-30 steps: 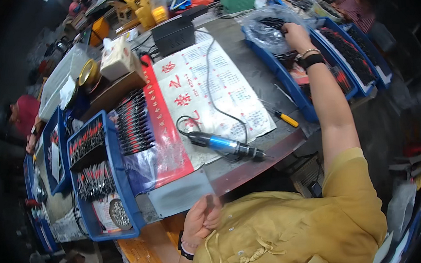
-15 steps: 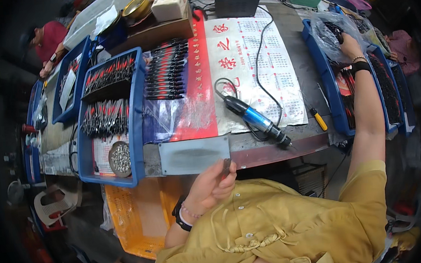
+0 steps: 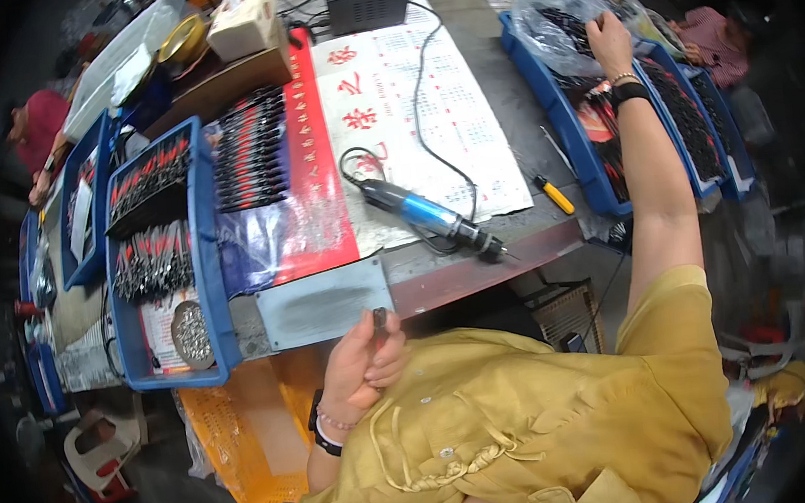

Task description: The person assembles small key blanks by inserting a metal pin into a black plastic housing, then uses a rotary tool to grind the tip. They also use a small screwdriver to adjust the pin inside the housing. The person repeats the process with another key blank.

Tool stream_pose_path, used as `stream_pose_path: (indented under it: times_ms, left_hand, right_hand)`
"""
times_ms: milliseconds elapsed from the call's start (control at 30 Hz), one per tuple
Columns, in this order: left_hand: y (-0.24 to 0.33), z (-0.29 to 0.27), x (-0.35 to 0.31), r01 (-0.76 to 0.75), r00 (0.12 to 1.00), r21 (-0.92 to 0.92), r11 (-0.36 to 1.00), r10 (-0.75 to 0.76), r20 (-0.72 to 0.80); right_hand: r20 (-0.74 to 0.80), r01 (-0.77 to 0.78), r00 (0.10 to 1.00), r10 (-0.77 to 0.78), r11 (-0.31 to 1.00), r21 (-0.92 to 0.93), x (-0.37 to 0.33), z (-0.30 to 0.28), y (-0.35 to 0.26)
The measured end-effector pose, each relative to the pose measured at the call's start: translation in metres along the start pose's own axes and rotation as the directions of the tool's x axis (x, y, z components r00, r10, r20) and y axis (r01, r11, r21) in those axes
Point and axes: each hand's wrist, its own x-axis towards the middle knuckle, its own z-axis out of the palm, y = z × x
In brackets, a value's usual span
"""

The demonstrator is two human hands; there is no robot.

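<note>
My left hand (image 3: 366, 366) is closed around a small dark piece (image 3: 379, 318), held in front of my shirt near the table's edge. Only the tip of that piece shows, so its kind is unclear. Out at the far right, my right hand (image 3: 609, 46) has its fingers pinched together beside a clear plastic bag (image 3: 536, 22) of black parts. What those fingers hold, if anything, I cannot make out. The bag lies in the far end of a blue bin (image 3: 558, 130). Between my hands rests a blue and black electric screwdriver (image 3: 428, 216).
A grey metal plate (image 3: 324, 305) lies at the front edge. Left of it, a blue bin (image 3: 215, 295) holds rows of black-and-red parts and a bowl of small metal pieces (image 3: 192, 336). A yellow-handled screwdriver (image 3: 557, 197) lies right. Other people sit at both far sides.
My right hand has drawn up out of the plastic bag, its fingers now pinched. The left hand still grips its dark piece. The whole view has shifted and turned slightly.
</note>
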Motion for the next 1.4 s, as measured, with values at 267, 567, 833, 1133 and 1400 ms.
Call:
stream_pose_path:
  times_ms: [267, 567, 833, 1133, 1400]
  left_hand:
    - [-0.004, 0.008, 0.007, 0.073, 0.992, 0.032, 0.997, -0.069, -0.107]
    - [-0.015, 0.012, 0.007, 0.034, 0.995, 0.107, 0.994, -0.024, -0.092]
    - [-0.027, 0.017, 0.002, -0.090, 0.987, 0.426, 0.900, 0.138, -0.083]
    - [-0.029, 0.031, -0.007, -0.189, 0.933, 0.804, 0.564, 0.358, -0.031]
    - [-0.031, 0.035, -0.004, -0.101, 0.934, 0.789, 0.606, 0.331, -0.134]
  right_hand:
    - [0.457, -0.278, 0.820, -0.344, 0.458, 0.844, -0.115, -0.149, -0.140]
    - [0.739, -0.928, 0.192, -0.646, 0.125, 0.350, -0.302, -0.184, -0.248]
    - [0.711, -0.892, 0.307, -0.633, 0.069, 0.446, -0.320, -0.190, -0.245]
    - [0.724, -0.798, 0.450, -0.523, 0.129, 0.589, -0.330, -0.197, -0.242]
    - [0.755, -0.843, 0.418, -0.506, 0.094, 0.529, -0.334, -0.191, -0.241]
